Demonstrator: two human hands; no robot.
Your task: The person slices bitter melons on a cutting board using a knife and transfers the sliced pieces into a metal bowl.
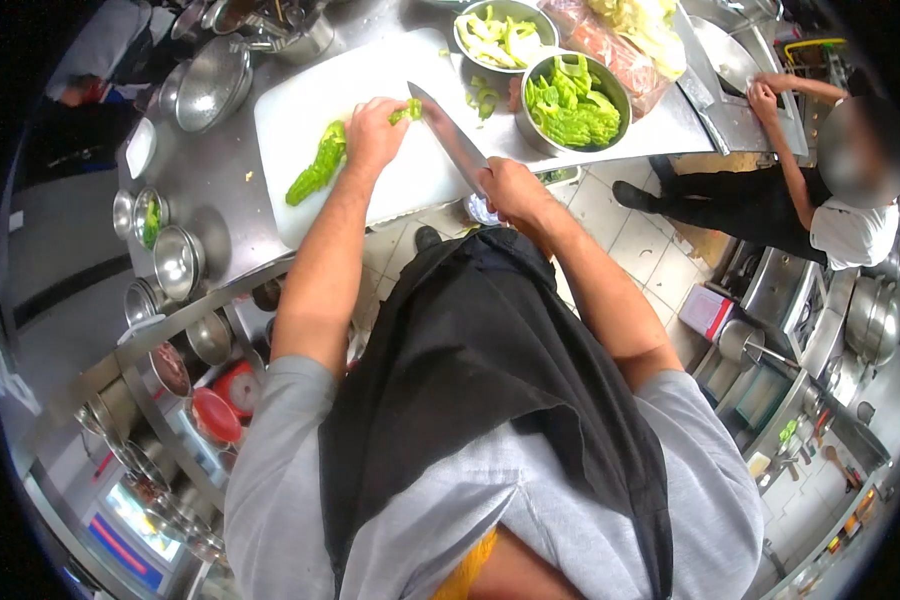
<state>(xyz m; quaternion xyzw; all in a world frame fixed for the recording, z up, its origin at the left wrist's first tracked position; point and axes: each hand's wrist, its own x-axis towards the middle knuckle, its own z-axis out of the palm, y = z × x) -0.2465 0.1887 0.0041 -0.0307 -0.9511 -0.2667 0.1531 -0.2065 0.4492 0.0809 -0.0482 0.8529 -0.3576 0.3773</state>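
My right hand [513, 190] grips a large kitchen knife [452, 140] by the handle, its blade angled up and left over the white cutting board [270, 130]. Just left of the blade, my left hand [374, 133] is closed with its fingertips on a green pepper piece [407, 112]. Beside that wrist lies a longer green pepper [318, 168] on the board. Several small cut bits [484, 102] rest right of the blade. A metal bowl with green pepper strips [572, 108] stands farther right, and behind it a bowl with paler strips [500, 38].
Stacked metal bowls [213, 84] stand at the left, with smaller bowls [177, 262] along the table edge. A plastic bag [610, 50] and leafy lettuce [660, 35] lie back right. Another person [855, 220] works at a sink [725, 55] on the right.
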